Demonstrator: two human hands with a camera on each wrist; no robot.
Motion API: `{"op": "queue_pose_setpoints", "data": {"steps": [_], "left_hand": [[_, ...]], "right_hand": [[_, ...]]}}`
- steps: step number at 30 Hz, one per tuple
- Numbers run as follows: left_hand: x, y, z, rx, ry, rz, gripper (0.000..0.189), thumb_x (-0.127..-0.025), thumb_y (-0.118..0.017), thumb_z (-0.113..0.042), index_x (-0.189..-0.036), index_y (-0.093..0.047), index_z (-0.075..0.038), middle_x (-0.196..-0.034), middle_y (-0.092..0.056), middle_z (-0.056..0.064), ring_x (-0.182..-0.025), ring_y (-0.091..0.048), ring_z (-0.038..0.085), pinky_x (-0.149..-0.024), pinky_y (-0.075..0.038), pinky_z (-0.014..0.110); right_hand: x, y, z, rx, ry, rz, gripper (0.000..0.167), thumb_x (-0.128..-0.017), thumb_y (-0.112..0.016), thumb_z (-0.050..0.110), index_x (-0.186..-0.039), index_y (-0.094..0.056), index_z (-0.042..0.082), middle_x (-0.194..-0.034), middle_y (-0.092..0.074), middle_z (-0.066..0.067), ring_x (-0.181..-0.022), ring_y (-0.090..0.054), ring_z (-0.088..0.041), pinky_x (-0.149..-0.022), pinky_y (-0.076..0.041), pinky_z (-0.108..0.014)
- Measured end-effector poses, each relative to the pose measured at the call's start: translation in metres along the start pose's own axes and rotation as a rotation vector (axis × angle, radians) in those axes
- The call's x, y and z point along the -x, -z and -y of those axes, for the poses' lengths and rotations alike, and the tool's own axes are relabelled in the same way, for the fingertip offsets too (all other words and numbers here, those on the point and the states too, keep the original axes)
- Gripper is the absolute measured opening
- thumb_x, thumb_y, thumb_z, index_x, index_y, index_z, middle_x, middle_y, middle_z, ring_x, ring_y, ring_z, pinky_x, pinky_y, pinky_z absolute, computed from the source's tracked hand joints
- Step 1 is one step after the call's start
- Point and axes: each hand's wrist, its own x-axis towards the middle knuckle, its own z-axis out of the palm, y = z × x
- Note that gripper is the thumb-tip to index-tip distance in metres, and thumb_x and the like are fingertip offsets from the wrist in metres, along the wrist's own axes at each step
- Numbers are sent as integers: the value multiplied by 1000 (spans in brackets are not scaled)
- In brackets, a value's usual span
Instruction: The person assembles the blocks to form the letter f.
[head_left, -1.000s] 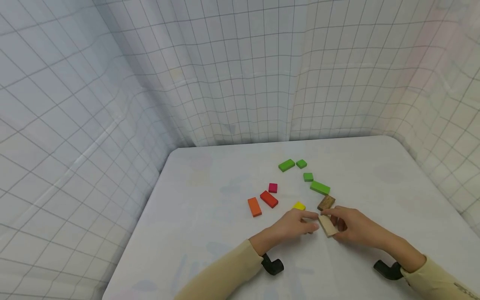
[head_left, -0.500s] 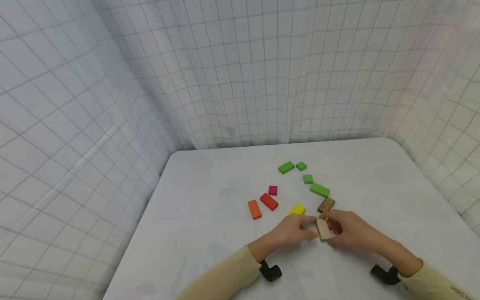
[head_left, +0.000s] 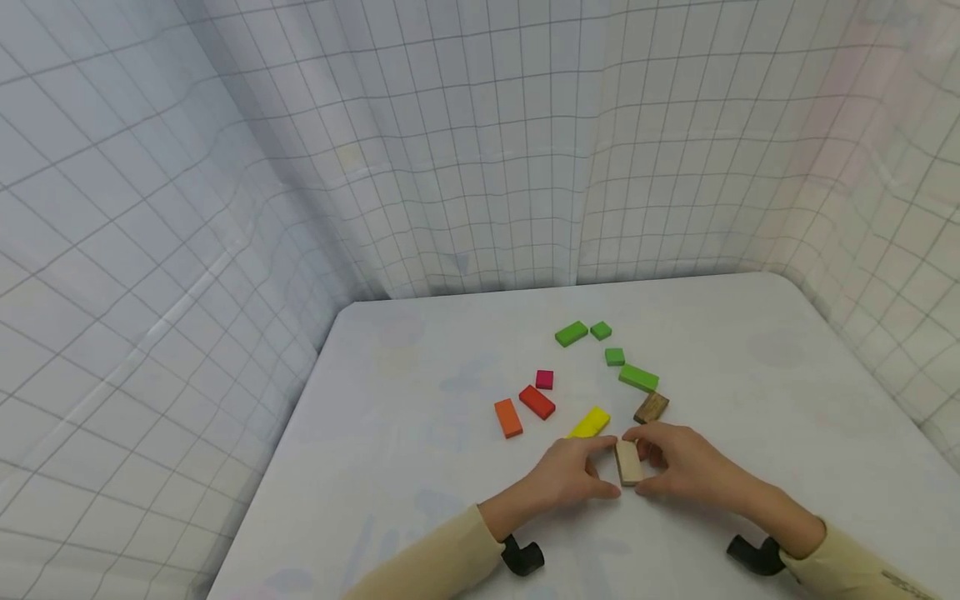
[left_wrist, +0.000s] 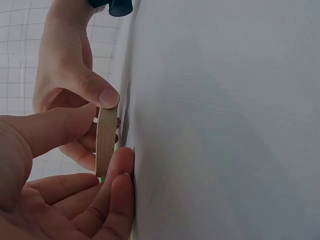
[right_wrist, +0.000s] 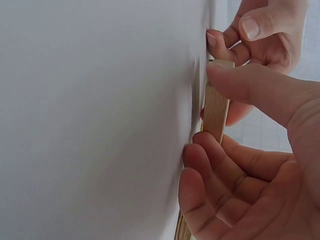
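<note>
My right hand (head_left: pixel 686 462) holds a light wooden block (head_left: pixel 628 463) by its two ends, thumb at the near end and fingertips at the far end. In the right wrist view, my right thumb (right_wrist: pixel 240 82) lies over the near end of the block, close over the white tabletop. Just left of the block is my left hand (head_left: pixel 562 477), thumb and index finger spread apart, the index fingertip right by the far left corner. In the left wrist view, my left thumb (left_wrist: pixel 55 127) overlaps the block's edge. A yellow block (head_left: pixel 590 422) is partly hidden behind the left hand.
A darker wood-grain block (head_left: pixel 651 407) lies just beyond the right hand. Further back are a long green block (head_left: pixel 639 377), other green pieces (head_left: pixel 572 333), a magenta square (head_left: pixel 544 380), a red block (head_left: pixel 537 402) and an orange block (head_left: pixel 508 418). White gridded curtains (head_left: pixel 465 150) surround the table.
The right hand has brought the light wooden block leftward and turned it straighter toward the person. The left hand has shifted left and nearer, its thumb and index spreading, baring more of the yellow block.
</note>
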Motion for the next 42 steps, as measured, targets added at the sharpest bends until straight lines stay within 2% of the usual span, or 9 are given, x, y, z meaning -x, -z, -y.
{"op": "queue_pose_setpoints", "data": {"steps": [7, 9, 12, 14, 16, 19, 25, 34, 42], "left_hand": [[3, 4, 9, -64, -19, -23, 69, -81, -87, -27, -144, -58, -22, -74, -60, -10, -61, -53, 6, -55, -45, 21], [3, 6, 12, -80, -31, -29, 69, -81, -87, -30, -143, -58, -21, -82, -63, -12, -64, -53, 7, -57, -46, 21], [4, 8, 14, -126, -55, -43, 68, -80, -87, -33, -141, -60, -21, -109, -67, -15, -81, -58, 3, -72, -50, 22], [5, 9, 15, -162, -64, -55, 68, -80, -87, -36, -140, -61, -20, -126, -64, -15, -99, -59, 3, -86, -51, 26], [7, 9, 15, -207, -67, -67, 67, -80, -87, -39, -139, -62, -20, -134, -60, -14, -114, -56, 3, -97, -49, 31], [9, 8, 16, -262, -60, -85, 66, -80, -86, -41, -138, -63, -20, -137, -60, -12, -123, -56, 7, -101, -48, 37], [9, 9, 17, -351, -62, -120, 61, -81, -84, -45, -134, -66, -21, -142, -57, -9, -126, -56, 12, -100, -49, 40], [11, 10, 16, -372, -59, -106, 62, -79, -85, -46, -133, -67, -20, -145, -55, -9, -128, -54, 11, -100, -48, 40], [13, 10, 14, -400, -59, -107, 63, -76, -88, -45, -131, -67, -22, -145, -54, -11, -126, -55, 11, -96, -50, 40]], "right_hand": [[-6, -9, 6, 18, -21, -8, 61, -71, -93, 28, -123, -66, 11, -93, -60, 13, -84, -56, -7, -71, -50, -27], [-7, -11, 7, 14, -26, -11, 62, -71, -93, 28, -124, -66, 10, -94, -61, 13, -85, -56, -7, -72, -51, -27], [-9, -15, 10, 7, -33, -13, 63, -70, -93, 26, -125, -65, 10, -97, -62, 12, -88, -57, -7, -75, -51, -28], [-11, -17, 12, 5, -34, -6, 63, -70, -93, 26, -125, -65, 11, -98, -62, 13, -89, -57, -7, -76, -51, -28], [-12, -19, 14, 4, -31, 0, 63, -71, -93, 27, -124, -65, 11, -99, -61, 13, -89, -57, -7, -77, -51, -28], [-14, -22, 18, 18, -20, 2, 62, -70, -93, 28, -123, -66, 12, -98, -60, 13, -88, -55, -7, -76, -51, -28], [-18, -27, 21, 102, -22, -9, 60, -68, -94, 30, -120, -67, 14, -93, -55, 14, -85, -52, -6, -73, -49, -28], [-15, -29, 27, 246, -95, 1, 60, -67, -93, 42, -117, -70, 18, -97, -52, 12, -83, -47, -7, -69, -48, -28], [-11, -29, 29, 272, -111, -1, 60, -67, -92, 47, -115, -70, 19, -99, -52, 12, -84, -46, -6, -66, -47, -27]]}}
